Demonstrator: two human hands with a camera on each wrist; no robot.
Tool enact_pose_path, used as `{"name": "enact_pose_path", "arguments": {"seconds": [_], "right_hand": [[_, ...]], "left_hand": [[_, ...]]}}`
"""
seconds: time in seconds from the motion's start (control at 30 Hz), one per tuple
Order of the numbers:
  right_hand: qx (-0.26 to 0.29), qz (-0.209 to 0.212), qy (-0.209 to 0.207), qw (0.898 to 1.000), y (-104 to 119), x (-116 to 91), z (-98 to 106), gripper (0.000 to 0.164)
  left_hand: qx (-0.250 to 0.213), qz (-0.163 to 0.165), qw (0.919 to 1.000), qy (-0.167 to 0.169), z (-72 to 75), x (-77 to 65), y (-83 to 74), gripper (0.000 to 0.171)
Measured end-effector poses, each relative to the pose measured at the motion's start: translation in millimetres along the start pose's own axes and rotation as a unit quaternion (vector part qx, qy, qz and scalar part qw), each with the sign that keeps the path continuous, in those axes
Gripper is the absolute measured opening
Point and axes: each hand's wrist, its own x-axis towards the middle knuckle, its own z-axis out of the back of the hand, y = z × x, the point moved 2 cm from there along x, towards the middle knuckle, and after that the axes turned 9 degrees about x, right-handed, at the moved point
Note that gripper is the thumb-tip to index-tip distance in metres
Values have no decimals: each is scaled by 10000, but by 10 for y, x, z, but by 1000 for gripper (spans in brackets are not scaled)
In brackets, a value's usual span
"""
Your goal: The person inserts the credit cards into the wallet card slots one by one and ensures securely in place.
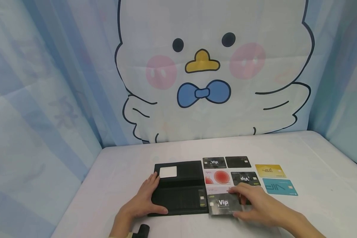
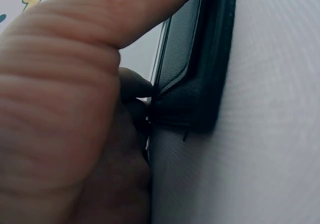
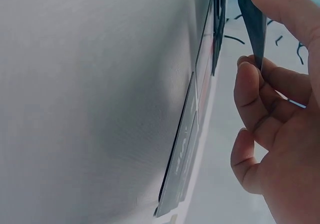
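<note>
A black card wallet (image 1: pixel 178 201) lies unfolded on the white table, with a white rectangle (image 1: pixel 168 172) at its upper left and a narrow part of a card (image 1: pixel 202 198) showing at its lower right. My left hand (image 1: pixel 144 195) rests at the wallet's left edge, thumb across the lower corner; the thumb (image 2: pixel 145 9) hides much of the wallet in the left wrist view. In my right hand (image 1: pixel 260 205), thumb and fingers pinch a grey Vip card (image 1: pixel 221 206) at its right end, raised above the table in the right wrist view. It overlaps a pink card (image 1: pixel 215 189).
Right of the wallet lie a Vip card (image 1: pixel 215 163), a black card (image 1: pixel 238 162), a card with a red circle (image 1: pixel 221 177) and another Vip card (image 1: pixel 245 178). Farther right are a gold card (image 1: pixel 270 171) and a teal card (image 1: pixel 279 187). A patterned curtain (image 1: pixel 154 122) hangs behind.
</note>
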Motion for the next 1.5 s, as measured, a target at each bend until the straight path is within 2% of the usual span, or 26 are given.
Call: {"name": "enact_pose_path", "arguments": {"seconds": [0.2, 0.4, 0.63, 1.0, 1.23, 1.5], "right_hand": [[-44, 43, -126, 9999, 24, 60, -8, 52], [-231, -222, -178, 9993, 53, 109, -35, 55], [-263, -305, -223, 9989, 70, 149, -52, 56], [-308, -218, -304, 9988, 74, 210, -62, 56], [-444, -4, -434, 9981, 87, 245, -82, 54], [-457, -139, -505, 9976, 115, 299, -116, 55]], "left_hand": [[-21, 23, 10000, 5, -3, -8, 5, 121], [-26, 12, 10000, 10, -4, -9, 12, 121], [-17, 26, 10000, 12, -3, -1, -4, 122], [61, 36, 10000, -17, -11, 8, 4, 123], [101, 64, 9999, -25, -17, 16, 15, 123], [125, 91, 9999, -23, -17, 15, 7, 123]]}}
